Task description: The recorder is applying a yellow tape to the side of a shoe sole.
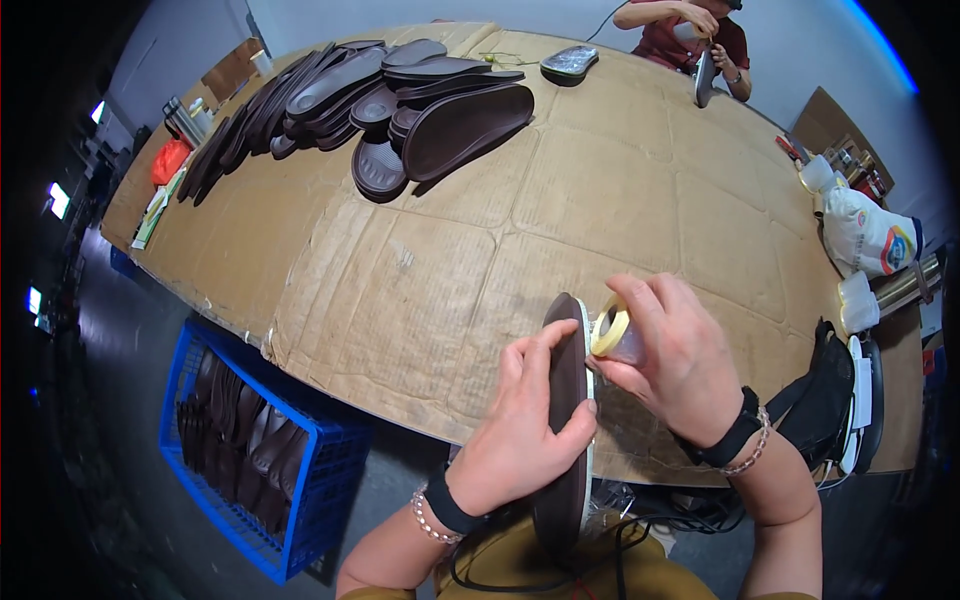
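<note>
My left hand grips a dark brown shoe sole, which stands on its long edge at the near edge of the table. The fingers lie over its brown face, with the thumb lower down near its rim. A white layer shows along the sole's right side, with some clear film by it. In my right hand is a roll of clear tape with a pale yellow core, pressed close to that white side. My fingers partly hide the roll.
Brown soles lie heaped across the cardboard-covered table. A film-wrapped sole lies beyond them. Across the table a person holds another sole. A blue crate of soles stands lower left. A white bag and tape rolls sit right.
</note>
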Demonstrator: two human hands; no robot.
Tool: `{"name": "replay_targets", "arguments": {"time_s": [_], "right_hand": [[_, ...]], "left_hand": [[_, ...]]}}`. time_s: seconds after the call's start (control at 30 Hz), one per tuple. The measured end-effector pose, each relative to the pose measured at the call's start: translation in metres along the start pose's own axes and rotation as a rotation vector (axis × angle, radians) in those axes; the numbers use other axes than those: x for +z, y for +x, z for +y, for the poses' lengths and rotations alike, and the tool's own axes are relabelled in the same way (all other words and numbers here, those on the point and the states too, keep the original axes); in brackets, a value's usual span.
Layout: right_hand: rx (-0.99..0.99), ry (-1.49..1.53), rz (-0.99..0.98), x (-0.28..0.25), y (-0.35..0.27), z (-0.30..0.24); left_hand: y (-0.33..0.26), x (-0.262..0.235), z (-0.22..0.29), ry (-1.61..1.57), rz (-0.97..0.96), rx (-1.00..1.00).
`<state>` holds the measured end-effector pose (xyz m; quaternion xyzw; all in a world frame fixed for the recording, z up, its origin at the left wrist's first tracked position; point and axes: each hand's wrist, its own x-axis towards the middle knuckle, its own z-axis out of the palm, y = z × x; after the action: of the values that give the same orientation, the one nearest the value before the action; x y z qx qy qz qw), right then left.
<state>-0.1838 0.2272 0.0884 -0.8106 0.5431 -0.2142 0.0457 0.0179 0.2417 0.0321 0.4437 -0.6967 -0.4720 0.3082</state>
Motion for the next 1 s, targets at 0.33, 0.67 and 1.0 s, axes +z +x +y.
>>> {"name": "replay_targets", "arguments": {"time_s": [0.33,0.67,1.0], "right_hand": [[-0.039,0.032,-0.029,0.003,0.005,0.007],[-0.107,0.173,-0.055,-0.003,0.010,0.032],[-0.107,0.046,0.023,0.001,0.011,0.027]], "left_hand": [[0.045,-0.027,-0.019,0.153,-0.264,-0.059],[0.047,-0.020,-0.023,0.058,-0.241,0.029],[0.046,-0.018,-0.024,0.074,-0.225,0.046]]}}
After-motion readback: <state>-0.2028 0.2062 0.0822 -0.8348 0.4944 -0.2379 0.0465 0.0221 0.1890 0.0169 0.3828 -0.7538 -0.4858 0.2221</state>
